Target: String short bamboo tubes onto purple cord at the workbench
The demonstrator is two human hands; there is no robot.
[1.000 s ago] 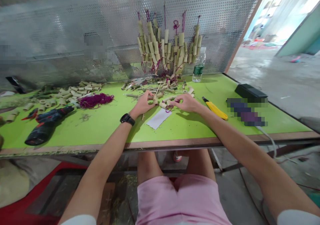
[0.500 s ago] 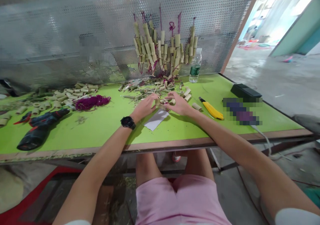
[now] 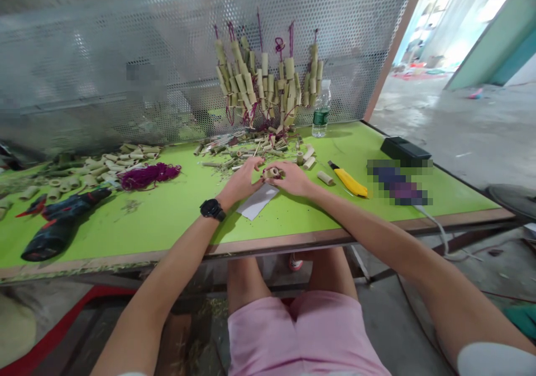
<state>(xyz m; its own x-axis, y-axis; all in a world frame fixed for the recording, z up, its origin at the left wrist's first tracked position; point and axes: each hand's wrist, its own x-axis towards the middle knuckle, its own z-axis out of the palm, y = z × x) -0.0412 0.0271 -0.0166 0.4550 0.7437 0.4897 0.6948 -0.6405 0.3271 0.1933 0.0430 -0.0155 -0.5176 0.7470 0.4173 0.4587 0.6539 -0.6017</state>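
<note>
A short bamboo tube [image 3: 273, 172] sits just above the green tabletop between my two hands, its open end facing me. My right hand [image 3: 292, 178] has its fingers closed round the tube from the right. Dark red cord shows beside the tube, partly hidden by the fingers. On the left, my left hand [image 3: 243, 183] is curved with thumb and fingers apart, close to the tube; I see nothing in its grip. Below the hands lies a white paper piece [image 3: 256, 202]. Other cut bamboo pieces [image 3: 309, 163] rest behind my right hand.
Strung bamboo pieces [image 3: 243, 80] hang on the perforated metal panel [image 3: 167, 47]. A water bottle [image 3: 321, 114], yellow utility knife [image 3: 350, 183] and black box [image 3: 405, 150] stand or lie rightward. Leftward are a power drill [image 3: 62, 220], purple cord [image 3: 148, 175] and a bamboo pile [image 3: 104, 164].
The bamboo tube has turned so its open end faces me. My left hand's fingers have come off it and opened, while my right hand has closed in round it. The view shifted slightly.
</note>
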